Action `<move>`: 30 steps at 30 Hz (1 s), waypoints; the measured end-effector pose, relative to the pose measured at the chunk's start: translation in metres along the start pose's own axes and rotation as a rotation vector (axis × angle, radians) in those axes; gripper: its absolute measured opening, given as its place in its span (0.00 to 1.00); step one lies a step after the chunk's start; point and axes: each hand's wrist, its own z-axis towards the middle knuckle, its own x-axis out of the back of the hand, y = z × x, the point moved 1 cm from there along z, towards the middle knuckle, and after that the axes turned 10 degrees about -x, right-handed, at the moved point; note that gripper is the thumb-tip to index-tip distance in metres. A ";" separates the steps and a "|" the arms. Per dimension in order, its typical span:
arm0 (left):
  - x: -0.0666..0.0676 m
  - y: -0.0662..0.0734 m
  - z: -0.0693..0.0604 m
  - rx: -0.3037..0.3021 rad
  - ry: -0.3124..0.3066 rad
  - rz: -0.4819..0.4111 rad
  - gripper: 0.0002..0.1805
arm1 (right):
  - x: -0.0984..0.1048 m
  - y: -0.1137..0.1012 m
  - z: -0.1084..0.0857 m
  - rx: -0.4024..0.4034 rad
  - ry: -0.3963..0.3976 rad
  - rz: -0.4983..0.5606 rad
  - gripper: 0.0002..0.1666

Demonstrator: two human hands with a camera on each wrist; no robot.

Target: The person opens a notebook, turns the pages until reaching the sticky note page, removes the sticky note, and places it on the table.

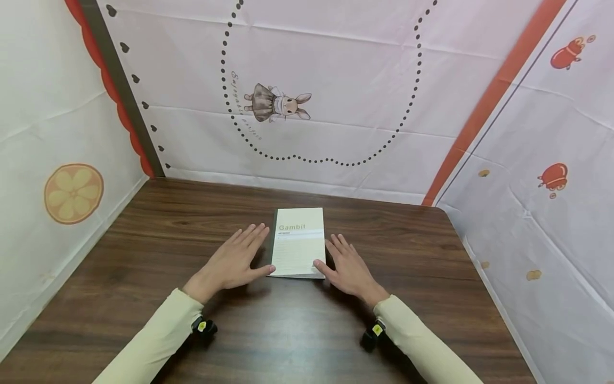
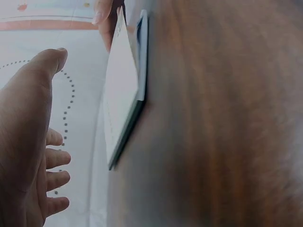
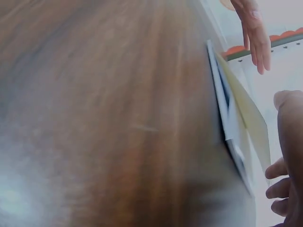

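Note:
A cream notebook [image 1: 299, 250] marked "Gambit", with a dark spine strip, lies on the brown wooden table. Its cover [image 2: 122, 85] stands slightly raised from the pages in the left wrist view. My left hand [image 1: 235, 262] is at the notebook's left side, fingers spread and straight, thumb by the lower left corner. On the right side, my right hand [image 1: 350, 270] has its fingers extended along the edge. Its thumb overlaps the lower right corner in the head view, but a gap shows in the right wrist view [image 3: 291, 127]. Whether its fingertips touch the cover cannot be told.
The wooden table [image 1: 288, 330] extends all around the notebook. White printed cloth [image 1: 336, 101] hangs behind it and on both sides. Small black cameras are strapped at both wrists, over long pale sleeves [image 1: 158, 333].

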 end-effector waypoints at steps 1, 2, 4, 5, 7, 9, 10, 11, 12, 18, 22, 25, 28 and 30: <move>0.003 0.000 0.001 0.000 0.000 0.005 0.55 | 0.002 -0.001 0.000 0.005 0.002 0.002 0.51; 0.005 0.000 0.001 0.000 0.000 0.010 0.55 | 0.005 -0.002 0.001 0.012 0.005 0.007 0.51; 0.011 -0.001 0.003 0.000 0.000 0.022 0.55 | 0.009 -0.005 0.001 0.026 0.013 0.016 0.50; 0.014 -0.001 0.004 0.000 0.000 0.026 0.55 | 0.012 -0.006 0.002 0.029 0.017 0.022 0.50; 0.018 -0.001 0.005 -0.001 0.001 0.035 0.55 | 0.016 -0.008 0.002 0.040 0.028 0.038 0.49; 0.021 -0.001 0.007 0.000 0.004 0.041 0.55 | 0.021 -0.012 0.002 0.047 0.035 0.053 0.48; 0.023 -0.001 0.008 -0.001 0.007 0.044 0.55 | 0.024 -0.014 0.002 0.050 0.040 0.062 0.48; 0.024 -0.001 0.009 -0.002 0.011 0.047 0.54 | 0.026 -0.016 0.002 0.055 0.046 0.072 0.47; 0.026 -0.001 0.010 -0.002 0.016 0.050 0.54 | 0.029 -0.019 0.002 0.062 0.052 0.079 0.46; 0.037 0.004 0.013 -0.006 0.039 0.078 0.52 | 0.037 -0.039 0.003 0.129 0.101 0.152 0.40; 0.043 0.010 0.016 -0.016 0.047 0.086 0.53 | 0.037 -0.050 0.006 0.189 0.127 0.192 0.36; 0.045 0.015 0.018 -0.042 0.060 0.095 0.55 | 0.035 -0.058 0.009 0.218 0.126 0.208 0.35; 0.047 0.020 0.021 -0.066 0.073 0.096 0.56 | 0.032 -0.064 0.011 0.241 0.109 0.201 0.34; 0.047 0.022 0.023 -0.086 0.091 0.099 0.57 | 0.029 -0.068 0.013 0.257 0.103 0.188 0.33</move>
